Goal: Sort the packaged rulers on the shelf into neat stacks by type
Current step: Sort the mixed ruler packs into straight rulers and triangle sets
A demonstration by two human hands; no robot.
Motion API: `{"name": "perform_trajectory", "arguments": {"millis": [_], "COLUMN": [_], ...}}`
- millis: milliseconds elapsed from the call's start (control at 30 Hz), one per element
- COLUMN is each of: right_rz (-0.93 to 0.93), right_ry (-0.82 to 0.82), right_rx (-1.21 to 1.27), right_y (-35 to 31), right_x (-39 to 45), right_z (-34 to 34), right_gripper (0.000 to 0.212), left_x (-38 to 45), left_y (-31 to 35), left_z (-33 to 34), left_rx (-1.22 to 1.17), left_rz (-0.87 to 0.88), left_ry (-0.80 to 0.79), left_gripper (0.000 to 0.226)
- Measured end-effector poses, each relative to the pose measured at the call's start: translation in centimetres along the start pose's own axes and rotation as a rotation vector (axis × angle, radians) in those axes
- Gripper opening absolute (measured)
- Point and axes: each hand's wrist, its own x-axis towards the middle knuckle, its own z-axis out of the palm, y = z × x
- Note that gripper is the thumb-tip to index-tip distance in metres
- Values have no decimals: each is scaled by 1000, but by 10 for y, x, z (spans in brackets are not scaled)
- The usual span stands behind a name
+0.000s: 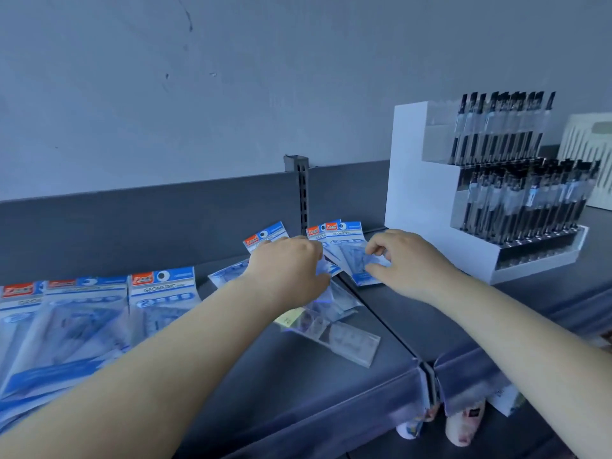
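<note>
Inspector: Two hands are at work in the head view, the only view. The left hand (291, 263) lies over a loose heap of packaged rulers (331, 313) near the shelf (298, 392) seam, its fingers (319, 279) curled down onto a pack; whether they pinch it or only press I cannot tell. The right hand (407, 260) pinches the edge of a geometric pack (351, 250) between thumb and forefinger.

Clerk: How will the packs handle?

Inspector: By my judgement, light and flat. The clear sleeves look slick and floppy, with stiff plastic inside, so they should slide over one another readily. The printed card header, or a long edge, is the sound place to take hold.

Clerk: Counts?

Inspector: Three geometric packs fanned under the right hand, by their red-and-blue headers. One more header (265, 235) shows beyond the left hand. Three headers at the left of the shelf mark the sorted rows (99, 309); how deep each stack runs is not visible. The heap holds at least one clear straight ruler (347, 342); the rest is too blurred to count.

Clerk: Anything else?

Inspector: One white pen display (480, 193), well apart to the right
</note>
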Motion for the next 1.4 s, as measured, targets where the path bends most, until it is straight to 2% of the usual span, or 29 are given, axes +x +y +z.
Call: {"name": "perform_trajectory", "arguments": {"millis": [100, 333, 433, 567, 733, 833, 933, 1067, 1200, 1400], "right_rz": [-25, -86, -94, -162, -213, -176, -132, -91, -63, -36], "right_ry": [-31, -195, -318, -468, -465, -468, -445, -434, -432, -437], "right_rx": [-15, -106, -99, -22, 177, 203, 275, 360, 343, 470], "right_y": [11, 34, 38, 41, 45, 42, 39, 39, 39, 39], "right_x": [18, 55, 64, 59, 48, 51, 53, 55, 57, 56], "right_z": [5, 10, 15, 23, 15, 25, 29, 28, 26, 20], "right_gripper": [20, 31, 48, 48, 64, 78, 79, 92, 93, 97], "left_x": [11, 19, 22, 23, 21, 18, 16, 19, 21, 22], "left_y": [-3, -14, -13, -9, -16, -17, -15, -16, -21, -23], "left_z": [11, 27, 34, 39, 35, 37, 38, 33, 28, 32], "left_rx": [-50, 31, 59, 77, -107, -162, -217, -351, -388, -485], "left_rz": [-32, -87, -152, -217, -305, -340, -355, -408, -447, -477], "left_ry": [0, -46, -97, -139, -162, -156, -139, -135, -167, -161], "left_gripper": [32, 35, 41, 43, 48, 48, 50, 52, 53, 44]}}
